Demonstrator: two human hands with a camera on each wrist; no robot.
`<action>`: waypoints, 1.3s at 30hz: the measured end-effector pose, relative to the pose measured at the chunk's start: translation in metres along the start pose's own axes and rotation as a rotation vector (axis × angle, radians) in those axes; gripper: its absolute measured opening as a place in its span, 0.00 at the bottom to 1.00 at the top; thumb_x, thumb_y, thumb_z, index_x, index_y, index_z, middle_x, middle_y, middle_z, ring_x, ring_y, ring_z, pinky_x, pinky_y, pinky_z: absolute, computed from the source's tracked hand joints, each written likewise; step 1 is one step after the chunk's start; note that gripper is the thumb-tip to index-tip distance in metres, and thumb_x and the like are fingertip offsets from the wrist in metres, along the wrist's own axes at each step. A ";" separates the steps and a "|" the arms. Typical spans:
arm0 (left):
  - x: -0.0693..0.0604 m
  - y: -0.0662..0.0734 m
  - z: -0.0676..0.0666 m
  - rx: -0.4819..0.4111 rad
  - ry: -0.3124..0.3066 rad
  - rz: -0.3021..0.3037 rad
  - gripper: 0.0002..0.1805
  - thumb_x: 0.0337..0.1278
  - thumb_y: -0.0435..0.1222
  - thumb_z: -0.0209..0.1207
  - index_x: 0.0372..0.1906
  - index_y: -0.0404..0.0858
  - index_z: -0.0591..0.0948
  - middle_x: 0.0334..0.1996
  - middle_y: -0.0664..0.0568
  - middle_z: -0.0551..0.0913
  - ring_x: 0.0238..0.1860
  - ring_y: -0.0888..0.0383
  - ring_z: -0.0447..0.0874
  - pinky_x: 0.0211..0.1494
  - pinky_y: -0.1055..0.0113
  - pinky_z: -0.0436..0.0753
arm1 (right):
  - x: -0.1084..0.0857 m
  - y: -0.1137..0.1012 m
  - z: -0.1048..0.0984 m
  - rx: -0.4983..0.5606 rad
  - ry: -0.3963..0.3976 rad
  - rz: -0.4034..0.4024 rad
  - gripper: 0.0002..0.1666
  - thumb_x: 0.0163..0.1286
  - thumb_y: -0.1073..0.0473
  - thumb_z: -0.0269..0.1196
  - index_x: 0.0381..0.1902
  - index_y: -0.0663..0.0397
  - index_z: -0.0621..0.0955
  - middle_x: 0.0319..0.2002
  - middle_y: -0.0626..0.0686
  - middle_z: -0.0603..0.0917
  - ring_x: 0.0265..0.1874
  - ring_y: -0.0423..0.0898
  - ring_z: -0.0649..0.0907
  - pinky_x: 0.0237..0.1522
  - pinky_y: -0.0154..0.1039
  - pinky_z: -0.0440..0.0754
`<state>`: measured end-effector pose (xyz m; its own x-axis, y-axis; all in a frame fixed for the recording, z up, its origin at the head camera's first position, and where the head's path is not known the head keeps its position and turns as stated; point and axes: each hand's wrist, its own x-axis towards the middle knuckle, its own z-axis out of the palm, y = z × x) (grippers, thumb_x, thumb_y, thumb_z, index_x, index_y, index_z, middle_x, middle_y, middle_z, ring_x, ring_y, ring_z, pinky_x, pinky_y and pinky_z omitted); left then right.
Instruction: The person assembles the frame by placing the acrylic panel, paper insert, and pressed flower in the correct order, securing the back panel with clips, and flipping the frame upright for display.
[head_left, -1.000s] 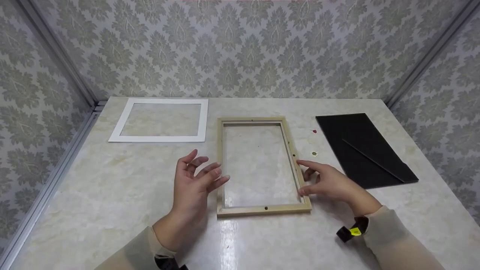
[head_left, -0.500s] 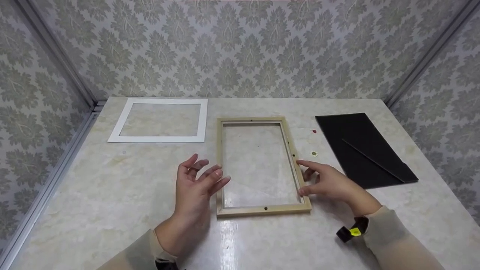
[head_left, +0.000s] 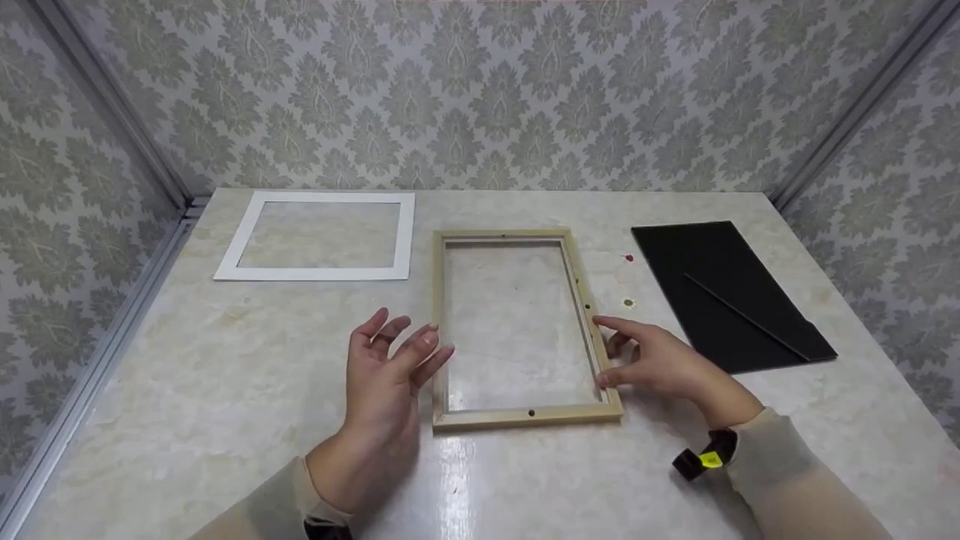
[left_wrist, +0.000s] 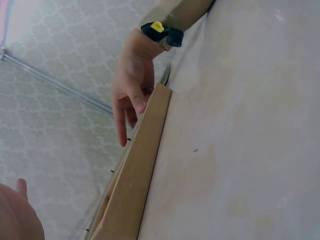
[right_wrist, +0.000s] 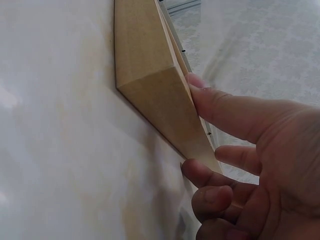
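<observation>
Marbled tbl point(head_left: 225, 390): R hand point(head_left: 664, 364) holds wd frame point(head_left: 487, 420), yellow wrist tag point(head_left: 710, 460) illeg.

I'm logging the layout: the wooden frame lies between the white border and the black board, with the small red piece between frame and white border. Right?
No, the small red piece isn't by the white border: the head view shows it between the wooden frame and the black board. The rest stands.
</observation>
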<state>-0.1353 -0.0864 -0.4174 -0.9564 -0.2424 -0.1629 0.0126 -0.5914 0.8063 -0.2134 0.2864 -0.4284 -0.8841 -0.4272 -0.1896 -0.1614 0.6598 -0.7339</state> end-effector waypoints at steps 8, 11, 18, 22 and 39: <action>-0.004 -0.007 0.000 0.087 -0.063 -0.039 0.37 0.71 0.18 0.64 0.76 0.35 0.60 0.69 0.42 0.68 0.58 0.51 0.90 0.62 0.52 0.96 | -0.001 -0.001 -0.001 -0.027 0.005 0.001 0.58 0.67 0.52 0.84 0.88 0.58 0.69 0.56 0.60 0.86 0.31 0.43 0.76 0.38 0.35 0.78; -0.005 -0.010 -0.001 0.127 -0.080 -0.084 0.29 0.73 0.22 0.65 0.70 0.33 0.64 0.69 0.42 0.68 0.57 0.50 0.90 0.60 0.53 0.97 | -0.001 0.000 0.000 -0.027 0.001 0.011 0.59 0.66 0.52 0.85 0.88 0.57 0.69 0.56 0.59 0.86 0.30 0.43 0.76 0.38 0.35 0.78; 0.004 -0.012 -0.006 0.204 -0.098 -0.200 0.20 0.81 0.30 0.55 0.69 0.34 0.68 0.66 0.40 0.76 0.51 0.53 0.92 0.53 0.56 0.98 | 0.000 0.001 0.001 -0.033 0.003 0.008 0.58 0.67 0.52 0.85 0.88 0.56 0.69 0.56 0.59 0.86 0.28 0.41 0.74 0.38 0.35 0.77; 0.011 -0.011 -0.011 0.272 -0.157 -0.230 0.27 0.82 0.30 0.53 0.79 0.34 0.67 0.69 0.37 0.76 0.50 0.53 0.94 0.53 0.57 0.98 | -0.001 0.002 0.000 0.002 0.005 0.004 0.58 0.67 0.53 0.85 0.88 0.56 0.69 0.56 0.60 0.86 0.27 0.40 0.74 0.35 0.34 0.77; 0.033 -0.005 -0.024 0.425 -0.250 -0.241 0.20 0.79 0.24 0.61 0.69 0.24 0.80 0.57 0.40 0.86 0.44 0.57 0.91 0.50 0.66 0.96 | 0.000 0.000 0.000 -0.012 0.003 0.009 0.58 0.67 0.52 0.85 0.88 0.57 0.69 0.55 0.59 0.86 0.34 0.45 0.77 0.38 0.34 0.78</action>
<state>-0.1598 -0.1098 -0.4405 -0.9586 0.0825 -0.2725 -0.2844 -0.2324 0.9301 -0.2134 0.2864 -0.4285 -0.8870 -0.4191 -0.1940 -0.1585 0.6708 -0.7245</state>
